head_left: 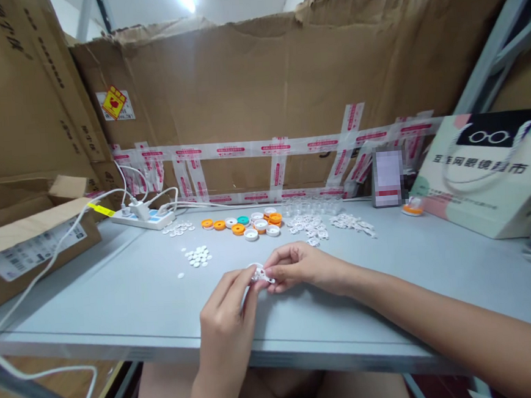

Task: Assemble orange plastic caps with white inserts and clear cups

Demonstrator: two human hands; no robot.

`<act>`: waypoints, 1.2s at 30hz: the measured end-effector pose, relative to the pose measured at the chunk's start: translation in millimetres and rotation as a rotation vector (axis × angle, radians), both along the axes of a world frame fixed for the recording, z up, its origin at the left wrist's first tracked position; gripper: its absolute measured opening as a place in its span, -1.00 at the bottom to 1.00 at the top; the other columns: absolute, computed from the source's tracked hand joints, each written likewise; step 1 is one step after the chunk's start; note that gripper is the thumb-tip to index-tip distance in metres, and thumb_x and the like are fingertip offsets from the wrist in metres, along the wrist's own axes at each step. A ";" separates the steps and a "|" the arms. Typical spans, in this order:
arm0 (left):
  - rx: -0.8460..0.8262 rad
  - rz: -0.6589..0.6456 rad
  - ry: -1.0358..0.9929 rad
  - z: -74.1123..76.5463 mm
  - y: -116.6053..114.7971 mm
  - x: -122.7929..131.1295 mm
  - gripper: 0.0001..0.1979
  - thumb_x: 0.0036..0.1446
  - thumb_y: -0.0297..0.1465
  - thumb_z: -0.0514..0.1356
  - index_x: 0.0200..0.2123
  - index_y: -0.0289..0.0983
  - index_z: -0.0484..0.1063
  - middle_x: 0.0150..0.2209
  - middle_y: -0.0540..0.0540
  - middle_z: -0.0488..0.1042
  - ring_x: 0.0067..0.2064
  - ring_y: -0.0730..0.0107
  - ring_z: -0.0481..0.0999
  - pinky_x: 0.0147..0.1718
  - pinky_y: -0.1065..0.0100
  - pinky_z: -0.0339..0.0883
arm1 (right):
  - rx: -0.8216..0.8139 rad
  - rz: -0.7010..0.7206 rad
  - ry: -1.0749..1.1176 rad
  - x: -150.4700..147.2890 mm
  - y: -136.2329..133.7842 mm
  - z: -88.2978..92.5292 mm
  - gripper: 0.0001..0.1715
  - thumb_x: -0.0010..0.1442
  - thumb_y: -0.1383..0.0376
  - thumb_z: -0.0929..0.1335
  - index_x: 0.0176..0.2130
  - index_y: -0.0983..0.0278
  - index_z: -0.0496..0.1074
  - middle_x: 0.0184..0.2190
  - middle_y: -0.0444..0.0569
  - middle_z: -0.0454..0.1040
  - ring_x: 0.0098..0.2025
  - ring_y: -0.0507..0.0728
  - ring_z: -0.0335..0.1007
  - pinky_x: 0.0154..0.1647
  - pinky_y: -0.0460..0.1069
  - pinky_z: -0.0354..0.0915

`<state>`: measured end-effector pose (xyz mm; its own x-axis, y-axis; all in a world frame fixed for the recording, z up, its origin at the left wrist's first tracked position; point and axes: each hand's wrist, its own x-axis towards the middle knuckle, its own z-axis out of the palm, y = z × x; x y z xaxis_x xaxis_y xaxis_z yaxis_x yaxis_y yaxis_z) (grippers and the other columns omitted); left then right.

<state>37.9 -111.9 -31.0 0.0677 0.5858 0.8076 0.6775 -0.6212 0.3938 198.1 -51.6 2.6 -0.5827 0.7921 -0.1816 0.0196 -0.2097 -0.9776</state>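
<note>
Between my two hands, just above the front half of the grey table, is a small white plastic part [261,274] with cut-outs. The fingertips of my left hand [230,309] pinch it from the left. From the right, the thumb and fingers of my right hand [298,266] close on its other side. My fingers hide some of it. Beyond my hands lie white round discs [199,256] in a loose group. Orange, white and teal round caps [238,229] sit farther back. Piles of white cut-out parts [309,227] lie to the right of them.
A power strip [142,216] with white cables and an open cardboard box [34,242] stand at the left. Clear plastic pieces [314,205] line the back. A phone-like device [387,178], an orange-based item [412,207] and a paper bag [485,182] are at the right.
</note>
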 end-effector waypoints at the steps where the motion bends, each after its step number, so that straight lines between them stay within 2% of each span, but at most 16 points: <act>1: -0.009 -0.010 -0.007 1.0 -0.1 -0.1 -0.82 0.14 -0.51 0.12 -0.18 -0.24 0.43 -0.30 -0.08 0.51 -0.29 0.40 0.52 -0.27 0.42 0.40 | -0.004 0.003 0.001 -0.3 -0.6 0.1 -0.67 -0.19 0.20 0.51 -0.44 0.37 0.45 -0.54 -0.12 0.52 -0.43 -0.02 0.47 -0.31 -0.09 0.36; 8: -0.151 -0.038 -0.184 11.5 1.4 -4.5 -0.90 0.08 -0.49 0.16 -0.35 -0.26 0.48 -0.42 -0.03 0.51 -0.41 0.45 0.52 -0.40 0.47 0.41 | -0.032 0.023 0.031 -3.4 -3.9 3.2 -0.68 -0.16 0.20 0.50 -0.41 0.36 0.45 -0.47 -0.09 0.54 -0.39 0.01 0.49 -0.26 -0.07 0.37; 12: -0.209 -0.050 -0.253 13.9 2.7 -7.8 -0.86 0.07 -0.46 0.17 -0.28 -0.27 0.49 -0.47 -0.01 0.49 -0.45 0.46 0.50 -0.44 0.47 0.40 | -0.042 -0.004 0.029 -8.0 -5.1 5.2 -0.67 -0.17 0.21 0.50 -0.42 0.37 0.45 -0.49 -0.08 0.54 -0.39 0.01 0.49 -0.25 -0.08 0.37; 17: -0.190 -0.011 -0.243 12.5 1.6 -8.4 -0.87 0.10 -0.44 0.14 -0.31 -0.26 0.50 -0.45 -0.02 0.48 -0.45 0.48 0.47 -0.43 0.47 0.36 | -0.032 -0.114 0.032 -14.4 -8.4 1.5 -0.67 -0.19 0.18 0.51 -0.47 0.36 0.44 -0.52 -0.09 0.53 -0.41 -0.01 0.48 -0.22 -0.07 0.37; 27: -0.158 -0.061 -0.178 8.9 3.0 -7.7 -0.85 0.10 -0.51 0.15 -0.26 -0.30 0.50 -0.44 -0.01 0.46 -0.43 0.53 0.44 -0.40 0.53 0.30 | -0.076 -0.106 0.104 -12.4 -18.4 -6.4 -0.65 -0.19 0.19 0.51 -0.42 0.38 0.47 -0.49 -0.07 0.55 -0.42 -0.03 0.50 -0.29 -0.14 0.38; 36: -0.203 -0.082 -0.201 8.2 3.8 -9.2 -0.85 0.09 -0.49 0.17 -0.27 -0.30 0.51 -0.40 -0.03 0.48 -0.37 0.50 0.48 -0.36 0.52 0.34 | 0.001 -0.101 0.133 -11.3 -18.2 -7.9 -0.66 -0.17 0.18 0.50 -0.41 0.37 0.48 -0.49 -0.07 0.54 -0.41 -0.02 0.48 -0.26 -0.11 0.38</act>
<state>28.6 -108.1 -22.8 -0.0280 0.7360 0.6764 0.5244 -0.5653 0.6368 186.7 -69.8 -5.3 -0.5189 0.8481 -0.1072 -0.1311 -0.2029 -0.9704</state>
